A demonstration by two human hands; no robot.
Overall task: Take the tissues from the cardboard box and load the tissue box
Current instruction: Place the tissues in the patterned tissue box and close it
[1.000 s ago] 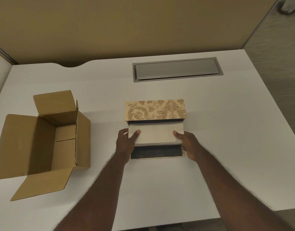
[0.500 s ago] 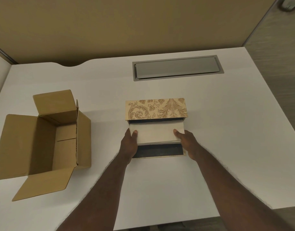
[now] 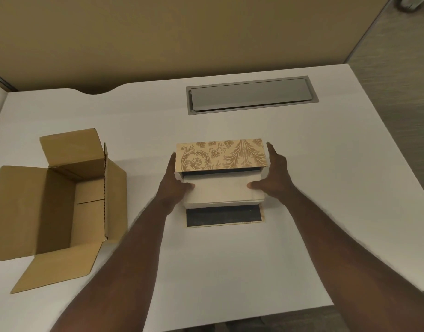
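Note:
A tan tissue box (image 3: 221, 154) with a leaf pattern lies on its side mid-table, its open side facing me. A white stack of tissues (image 3: 221, 191) sits partly inside that opening, its near part sticking out. The box's dark-lined flap (image 3: 224, 215) lies flat on the table in front. My left hand (image 3: 173, 185) holds the stack's left end, fingers reaching along the box's left side. My right hand (image 3: 275, 178) holds the right end, its index finger pointing up beside the box. The brown cardboard box (image 3: 60, 202) stands open and looks empty at the left.
The white table (image 3: 326, 188) has a grey cable hatch (image 3: 251, 95) at the back and a notch in its far edge. Its right edge drops to the floor. A beige partition wall stands behind.
Both hands have moved forward with the tissue stack, pushing it deeper into the tissue box. The fingers now reach along the box's sides.

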